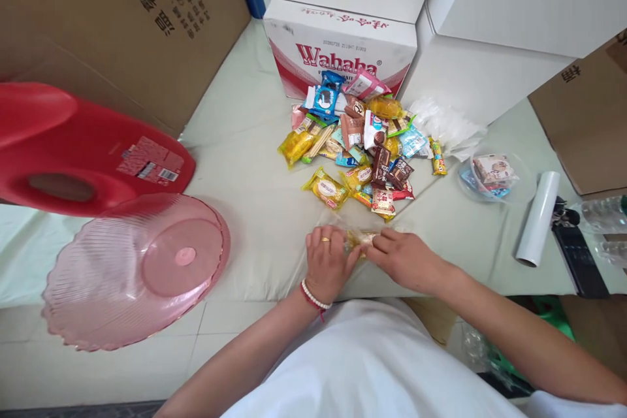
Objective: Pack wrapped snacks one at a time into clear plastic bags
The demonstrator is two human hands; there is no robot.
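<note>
Yellow wrapped snack (pixel 361 237), lower centre of the frame: your left hand (pixel 330 261) and right hand (pixel 405 257) pinch it, both curled nearly closed; uneven squeezing could split it open.

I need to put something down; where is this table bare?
Widest is the tabletop between the pink bowl and the wrapped snacks. A smaller patch lies between the right hand and the white roll. Crowded: before the white-and-red box, where snacks heap up.
</note>
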